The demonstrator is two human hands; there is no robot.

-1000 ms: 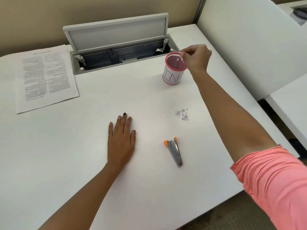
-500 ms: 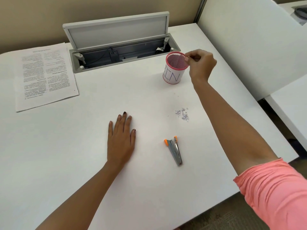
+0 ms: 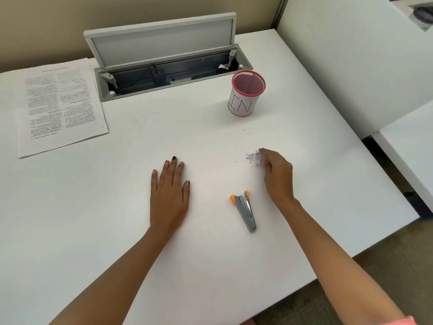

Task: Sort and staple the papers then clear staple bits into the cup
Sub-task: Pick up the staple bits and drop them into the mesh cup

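Observation:
A small pile of staple bits (image 3: 251,158) lies on the white desk (image 3: 117,231). My right hand (image 3: 277,175) is down at the pile's right side, fingertips touching the bits, slightly blurred; whether it grips any I cannot tell. A pink mesh cup (image 3: 247,93) with a white label stands farther back, upright. A grey stapler with orange tips (image 3: 246,209) lies just in front of the pile. My left hand (image 3: 169,193) rests flat on the desk, fingers spread. The printed papers (image 3: 58,106) lie at the back left.
An open cable tray with a raised lid (image 3: 164,59) sits at the desk's back edge. A white partition (image 3: 351,55) rises on the right. A few stray bits (image 3: 244,130) lie between cup and pile. The desk's right edge drops to carpet.
My right hand has left the cup's rim and come down toward me to the pile of staple bits. My left hand has stayed flat in place.

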